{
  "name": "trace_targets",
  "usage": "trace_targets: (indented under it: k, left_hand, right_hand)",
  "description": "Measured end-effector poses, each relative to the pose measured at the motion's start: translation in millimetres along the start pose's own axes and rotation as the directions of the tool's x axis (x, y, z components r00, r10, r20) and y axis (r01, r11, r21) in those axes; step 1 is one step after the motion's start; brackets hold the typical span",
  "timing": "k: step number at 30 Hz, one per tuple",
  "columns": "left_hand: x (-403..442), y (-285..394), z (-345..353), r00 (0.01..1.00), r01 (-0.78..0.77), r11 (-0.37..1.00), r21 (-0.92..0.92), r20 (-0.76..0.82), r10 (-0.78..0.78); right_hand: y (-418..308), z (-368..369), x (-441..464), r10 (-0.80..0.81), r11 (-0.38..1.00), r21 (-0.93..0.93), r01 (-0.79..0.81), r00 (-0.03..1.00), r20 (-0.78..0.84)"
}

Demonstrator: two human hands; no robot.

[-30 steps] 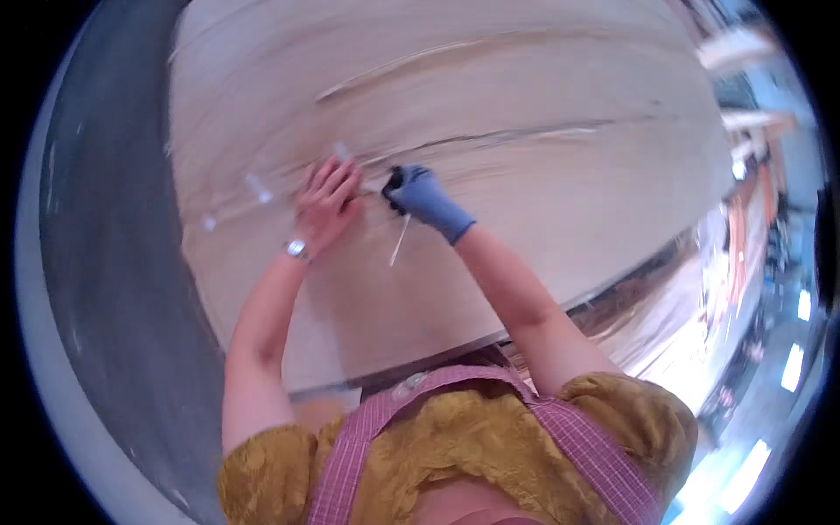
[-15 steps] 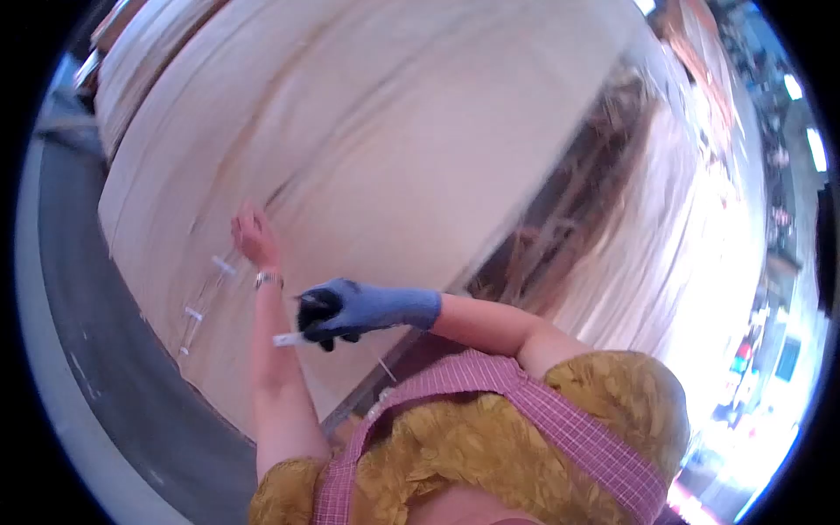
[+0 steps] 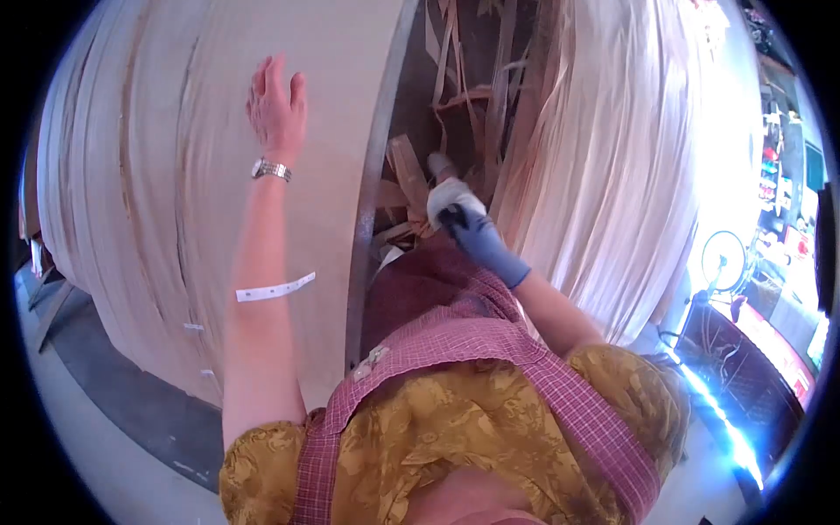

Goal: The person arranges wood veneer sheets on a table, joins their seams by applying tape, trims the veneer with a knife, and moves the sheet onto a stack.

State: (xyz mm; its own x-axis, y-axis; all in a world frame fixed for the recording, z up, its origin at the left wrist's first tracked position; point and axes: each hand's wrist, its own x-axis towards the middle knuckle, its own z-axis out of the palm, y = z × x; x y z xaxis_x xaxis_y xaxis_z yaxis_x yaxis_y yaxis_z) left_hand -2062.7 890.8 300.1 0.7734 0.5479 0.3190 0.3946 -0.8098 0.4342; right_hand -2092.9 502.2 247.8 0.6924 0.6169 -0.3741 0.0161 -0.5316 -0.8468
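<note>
My left hand (image 3: 278,114) is bare, with a metal-band watch (image 3: 272,170) at the wrist. Its fingers are stretched out over a pale wood veneer sheet (image 3: 337,114); whether it touches the sheet I cannot tell. A white strip of tape (image 3: 276,287) with small dark marks lies across my left forearm. My right hand (image 3: 472,229), in a blue glove with black fingers, is closed and lowered over the gap beside the sheet. A whitish rounded thing (image 3: 453,198) shows at its fingers; whether the hand grips it I cannot tell.
Wood scraps (image 3: 407,175) and loose strips lie in the dark gap. To its right stands a tall stack of pale veneer (image 3: 604,157). Small white tape pieces (image 3: 193,326) sit at the sheet's lower left. A bicycle wheel (image 3: 723,261) is at far right.
My view has turned rightward. My right hand has left my left forearm, where the tape strip now lies, and dropped towards the gap. My left hand reaches further up the sheet.
</note>
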Motion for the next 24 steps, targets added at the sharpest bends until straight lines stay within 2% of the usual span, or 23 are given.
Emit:
trace_targets:
  k: [2, 3, 5, 8, 9, 11, 13, 15, 18, 19, 21, 22, 23, 24]
  left_hand:
    - [14, 8, 35, 0.996, -0.092, 0.99, 0.111, 0.017, 0.091]
    - [20, 10, 49, 0.99, -0.14, 0.976, 0.166, 0.024, 0.138]
    - [25, 13, 51, 0.994, -0.095, 0.97, 0.225, 0.066, 0.082]
    - [32, 25, 70, 0.992, -0.082, 0.934, 0.349, 0.124, 0.04]
    - [34, 28, 70, 0.99, -0.092, 0.915, 0.393, 0.136, 0.041]
    - [37, 35, 61, 0.982, -0.11, 0.92, 0.376, 0.185, 0.042]
    - [33, 29, 62, 0.972, -0.15, 0.926, 0.348, 0.222, 0.074]
    - [32, 26, 65, 0.961, -0.206, 0.923, 0.324, 0.245, 0.129]
    - [26, 21, 75, 0.967, -0.151, 0.953, 0.264, 0.241, 0.087]
    - [29, 22, 74, 0.969, -0.113, 0.963, 0.243, 0.243, 0.052]
    - [27, 21, 71, 0.964, -0.064, 0.948, 0.313, 0.264, -0.022]
    - [26, 24, 72, 0.96, 0.04, 0.962, 0.268, 0.256, -0.112]
    - [23, 25, 71, 0.946, 0.149, 0.963, 0.223, 0.252, -0.205]
    - [18, 16, 55, 0.938, 0.011, 0.926, 0.379, 0.316, -0.141]
  right_hand:
    - [64, -28, -4, 0.26, 0.961, 0.104, -0.256, 0.966, -0.018]
    - [89, -39, -2, 0.304, 0.952, 0.041, -0.303, 0.952, -0.026]
    - [123, -50, 3, 0.379, 0.92, -0.092, -0.381, 0.925, -0.043]
    - [180, -70, 43, 0.323, 0.911, -0.274, -0.308, 0.946, 0.011]
    - [197, -71, 58, 0.259, 0.938, -0.25, -0.241, 0.965, 0.039]
    - [262, -42, 99, 0.321, 0.945, -0.167, -0.28, 0.891, 0.32]
    - [311, -2, 136, 0.283, 0.955, -0.225, -0.195, 0.825, 0.489]
    - [338, 46, 179, 0.195, 0.922, -0.385, 0.036, 0.815, 0.545]
    - [364, 100, 224, 0.258, 0.897, -0.432, 0.096, 0.678, 0.688]
    - [379, 124, 229, 0.298, 0.896, -0.444, 0.022, 0.712, 0.636]
    - [476, 208, 229, 0.169, 0.84, -0.502, 0.207, 0.78, 0.603]
    - [506, 242, 224, 0.1, 0.796, -0.53, 0.294, 0.799, 0.593]
    - [506, 258, 225, 0.078, 0.781, -0.586, 0.215, 0.898, 0.433]
    - [495, 264, 227, 0.055, 0.766, -0.631, 0.125, 0.965, 0.258]
